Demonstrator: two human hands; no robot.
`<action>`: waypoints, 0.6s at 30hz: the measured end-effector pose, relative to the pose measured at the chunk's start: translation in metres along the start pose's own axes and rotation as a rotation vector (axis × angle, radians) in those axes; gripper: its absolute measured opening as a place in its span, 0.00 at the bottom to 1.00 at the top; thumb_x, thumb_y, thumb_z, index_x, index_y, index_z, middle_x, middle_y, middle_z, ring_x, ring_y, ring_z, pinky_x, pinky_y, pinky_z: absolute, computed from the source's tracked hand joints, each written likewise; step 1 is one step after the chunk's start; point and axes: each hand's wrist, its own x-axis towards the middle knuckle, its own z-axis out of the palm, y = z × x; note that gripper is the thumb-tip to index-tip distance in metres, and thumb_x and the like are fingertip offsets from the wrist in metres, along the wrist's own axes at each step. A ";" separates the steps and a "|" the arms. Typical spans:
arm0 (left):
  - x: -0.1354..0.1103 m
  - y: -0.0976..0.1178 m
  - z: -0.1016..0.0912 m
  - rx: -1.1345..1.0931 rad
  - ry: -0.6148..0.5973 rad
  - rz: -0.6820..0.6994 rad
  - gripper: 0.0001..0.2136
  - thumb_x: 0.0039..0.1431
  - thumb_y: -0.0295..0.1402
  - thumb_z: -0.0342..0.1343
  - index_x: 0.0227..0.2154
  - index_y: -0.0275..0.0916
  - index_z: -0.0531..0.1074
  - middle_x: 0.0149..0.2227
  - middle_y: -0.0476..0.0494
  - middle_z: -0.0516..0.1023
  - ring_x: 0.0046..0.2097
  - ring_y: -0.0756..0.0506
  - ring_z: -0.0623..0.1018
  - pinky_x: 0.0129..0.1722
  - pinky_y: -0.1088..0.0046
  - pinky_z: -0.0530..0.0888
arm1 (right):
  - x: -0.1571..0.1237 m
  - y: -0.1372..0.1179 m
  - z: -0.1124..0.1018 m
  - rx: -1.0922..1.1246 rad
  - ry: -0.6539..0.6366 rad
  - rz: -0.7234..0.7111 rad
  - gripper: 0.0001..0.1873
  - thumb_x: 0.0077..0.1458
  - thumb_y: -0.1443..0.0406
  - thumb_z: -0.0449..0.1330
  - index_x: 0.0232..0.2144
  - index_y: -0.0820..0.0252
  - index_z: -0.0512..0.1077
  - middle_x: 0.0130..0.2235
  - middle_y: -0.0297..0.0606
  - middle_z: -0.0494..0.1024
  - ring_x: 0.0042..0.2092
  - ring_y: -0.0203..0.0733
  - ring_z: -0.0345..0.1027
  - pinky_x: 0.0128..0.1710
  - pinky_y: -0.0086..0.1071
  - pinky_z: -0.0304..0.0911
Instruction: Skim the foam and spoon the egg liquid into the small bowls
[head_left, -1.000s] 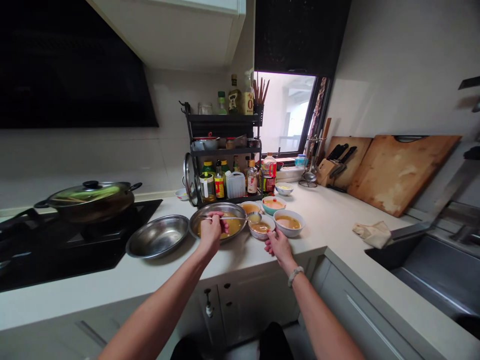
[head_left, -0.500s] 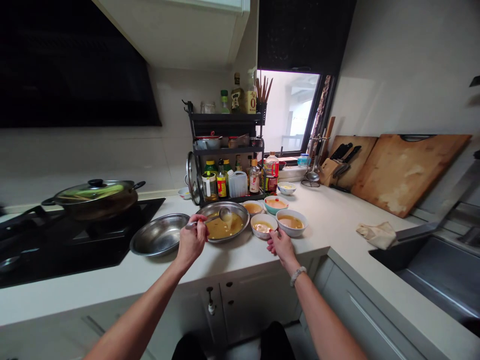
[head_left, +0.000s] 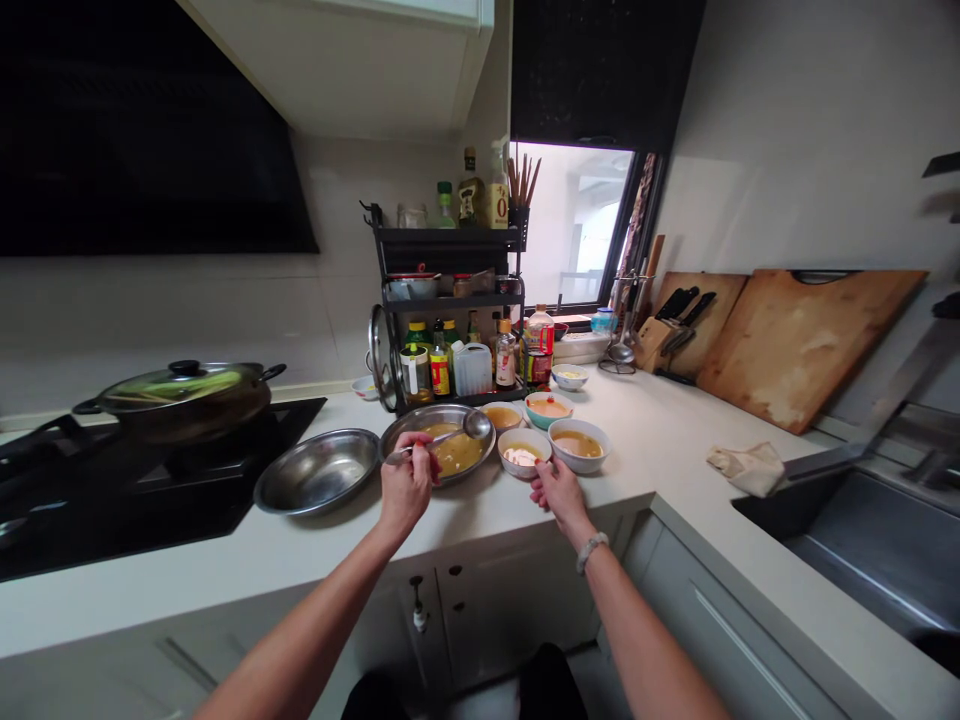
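Note:
My left hand is closed round the handle of a metal ladle. The ladle's bowl is raised over the right side of a steel basin that contains yellowish soup with pale bits. With bent fingers, my right hand pinches the near right rim of a small white bowl, which has some liquid in it. Right beside that stands another white bowl of soup. Behind are a turquoise bowl and a further soup bowl, partly hidden.
An empty steel basin sits left of the soup basin, near the stove with a lidded pan. A black rack of bottles stands behind. Cutting boards, a knife block, a cloth and the sink are on the right.
My left hand and the ladle have moved right, and the ladle's bowl has lifted from the soup towards the basin's right rim. My right hand stays at the white bowl.

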 end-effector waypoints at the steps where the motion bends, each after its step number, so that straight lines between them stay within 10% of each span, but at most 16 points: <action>1: -0.001 0.002 0.007 -0.061 -0.011 -0.016 0.08 0.62 0.36 0.42 0.36 0.40 0.64 0.18 0.55 0.69 0.17 0.50 0.70 0.19 0.76 0.67 | 0.000 0.000 0.000 0.001 0.004 -0.004 0.16 0.56 0.54 0.52 0.37 0.60 0.66 0.20 0.29 0.71 0.16 0.33 0.67 0.11 0.20 0.53; 12: -0.014 -0.012 0.067 0.142 -0.253 0.255 0.07 0.59 0.30 0.44 0.34 0.40 0.67 0.20 0.53 0.70 0.21 0.50 0.72 0.26 0.75 0.68 | -0.002 -0.002 -0.001 0.011 -0.004 -0.024 0.16 0.56 0.54 0.52 0.38 0.60 0.66 0.19 0.29 0.71 0.16 0.33 0.66 0.11 0.21 0.54; 18: -0.007 -0.007 0.074 -0.006 -0.238 -0.039 0.06 0.59 0.32 0.43 0.33 0.40 0.65 0.16 0.54 0.68 0.16 0.49 0.69 0.18 0.76 0.64 | 0.001 0.004 0.000 0.003 0.002 -0.035 0.16 0.56 0.54 0.52 0.38 0.60 0.66 0.20 0.30 0.72 0.16 0.34 0.67 0.11 0.21 0.54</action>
